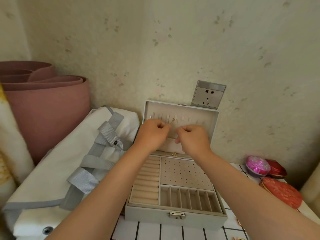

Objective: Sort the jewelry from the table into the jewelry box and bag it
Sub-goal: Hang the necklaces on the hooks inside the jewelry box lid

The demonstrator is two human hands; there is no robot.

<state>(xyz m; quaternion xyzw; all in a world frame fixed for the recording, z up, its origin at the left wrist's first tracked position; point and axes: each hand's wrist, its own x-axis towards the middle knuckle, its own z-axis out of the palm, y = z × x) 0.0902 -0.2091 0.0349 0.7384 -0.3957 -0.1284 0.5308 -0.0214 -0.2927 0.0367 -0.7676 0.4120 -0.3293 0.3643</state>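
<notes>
Item: gold necklace (173, 120), at lid hooks of open jewelry box (174, 217) | Hands: left hand (153, 131) and right hand (192, 136) fingers pinched on chain | Handling: we judge it light, limp, tangle-prone; grip near clasp ends.

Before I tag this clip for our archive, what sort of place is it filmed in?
Most likely a room in a home, perhaps a bedroom: floral wallpaper with a wall socket, a rolled pink mat in the corner, and an open jewelry box on a grid-patterned tablecloth.
</notes>
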